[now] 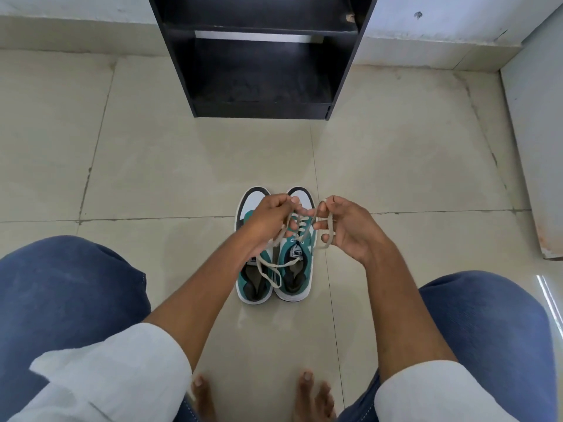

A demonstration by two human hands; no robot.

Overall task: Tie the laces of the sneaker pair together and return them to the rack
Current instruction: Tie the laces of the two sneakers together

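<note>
Two teal, white and black sneakers stand side by side on the floor, toes pointing away from me: the left sneaker (253, 281) and the right sneaker (295, 278). Their beige laces (275, 266) rise from the shoes into both hands. My left hand (271, 220) pinches lace strands above the left shoe's front. Just right of the pair, my right hand (344, 226) has a lace loop wound around its fingers. The black rack (262, 108) stands on the floor beyond the shoes, and its lower shelves hold nothing.
I sit with knees in blue jeans at the lower left and lower right, bare feet (310, 397) on the beige tiled floor (152, 166). A white wall runs behind the rack, and a white panel (536, 147) juts out at the right.
</note>
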